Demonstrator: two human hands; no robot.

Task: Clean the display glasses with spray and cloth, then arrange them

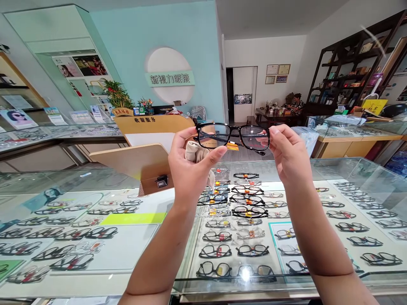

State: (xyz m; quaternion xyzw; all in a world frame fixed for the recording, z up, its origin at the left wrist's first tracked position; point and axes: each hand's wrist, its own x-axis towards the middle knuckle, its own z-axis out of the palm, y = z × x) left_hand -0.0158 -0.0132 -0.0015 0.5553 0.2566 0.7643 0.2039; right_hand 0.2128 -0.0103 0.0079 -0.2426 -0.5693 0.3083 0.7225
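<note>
Black-framed eyeglasses (235, 128) are held up in front of me, above the glass display case. My left hand (193, 163) grips them at the left end of the frame and also has a bunched beige cloth (193, 151) in its palm. At the right hinge, the fingers of my right hand (289, 150) pinch the frame. An orange-yellow tag (232, 146) shows just under the lenses. The folded temples extend behind the lenses, partly seen through them.
Below my arms, a glass display case (181, 284) holds rows of eyeglasses (251, 212). A wooden cashier stand (152, 127) rises behind it at left. Another glass counter (356, 133) stands at right. Far back, a person (297, 103) sits by a dark table.
</note>
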